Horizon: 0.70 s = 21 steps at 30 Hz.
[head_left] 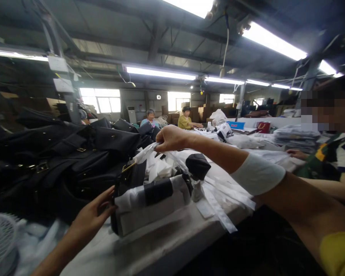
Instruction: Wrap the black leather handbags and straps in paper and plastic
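A black handbag (pixel 158 193) sits on the work table in front of me, partly covered in white wrapping paper (pixel 153 212). My left hand (pixel 101 207) holds the bag's left end, with thumb and fingers against its edge. Above the bag, my right hand (pixel 170 138) is closed in a pinch on a thin white wrapping strip (pixel 144 153), which hangs toward the bag's gold-coloured metal fitting (pixel 129 166). Behind the bag lies a heap of white paper strips (pixel 159 166). A small black piece (pixel 198 166) stands just right of them.
Black bags (pixel 60 153) are piled high on the left. A white round grille (pixel 1 241) is at the lower left. Loose white strips (pixel 218 207) overhang the table edge (pixel 184 249). A co-worker (pixel 337 161) is close on the right; other people sit farther back.
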Each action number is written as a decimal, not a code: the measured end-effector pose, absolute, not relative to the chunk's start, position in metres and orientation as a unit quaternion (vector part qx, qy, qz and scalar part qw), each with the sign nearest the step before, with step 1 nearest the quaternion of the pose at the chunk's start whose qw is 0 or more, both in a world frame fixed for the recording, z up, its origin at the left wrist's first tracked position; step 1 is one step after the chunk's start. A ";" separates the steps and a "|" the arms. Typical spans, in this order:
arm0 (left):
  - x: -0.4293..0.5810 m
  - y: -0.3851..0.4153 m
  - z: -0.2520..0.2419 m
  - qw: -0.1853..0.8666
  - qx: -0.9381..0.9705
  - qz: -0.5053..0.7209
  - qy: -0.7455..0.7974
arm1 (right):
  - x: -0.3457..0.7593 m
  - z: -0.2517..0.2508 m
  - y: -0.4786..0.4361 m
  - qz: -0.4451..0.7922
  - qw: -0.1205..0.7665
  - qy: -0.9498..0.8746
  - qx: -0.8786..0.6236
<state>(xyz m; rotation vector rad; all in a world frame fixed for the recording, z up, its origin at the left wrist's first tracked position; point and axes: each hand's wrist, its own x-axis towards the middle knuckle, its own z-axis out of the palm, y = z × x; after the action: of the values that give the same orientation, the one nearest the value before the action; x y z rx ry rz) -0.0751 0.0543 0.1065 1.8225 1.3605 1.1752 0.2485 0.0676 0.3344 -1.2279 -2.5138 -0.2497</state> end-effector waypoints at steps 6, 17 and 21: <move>-0.013 0.092 0.169 0.391 0.725 0.400 0.401 | 0.265 0.347 0.055 0.290 0.247 -0.781 -0.495; 0.076 0.138 0.191 0.485 0.738 0.344 0.320 | 0.253 0.297 0.027 0.534 0.454 -0.562 -0.439; 0.084 0.163 0.205 0.453 0.726 0.410 0.314 | 0.229 0.274 0.025 0.516 0.526 -0.549 -0.395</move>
<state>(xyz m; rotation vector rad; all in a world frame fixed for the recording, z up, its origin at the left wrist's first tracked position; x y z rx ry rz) 0.0842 0.1633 0.2050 1.7934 0.7764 1.0135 0.2286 0.0246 0.2739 -0.9458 -1.3123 1.2336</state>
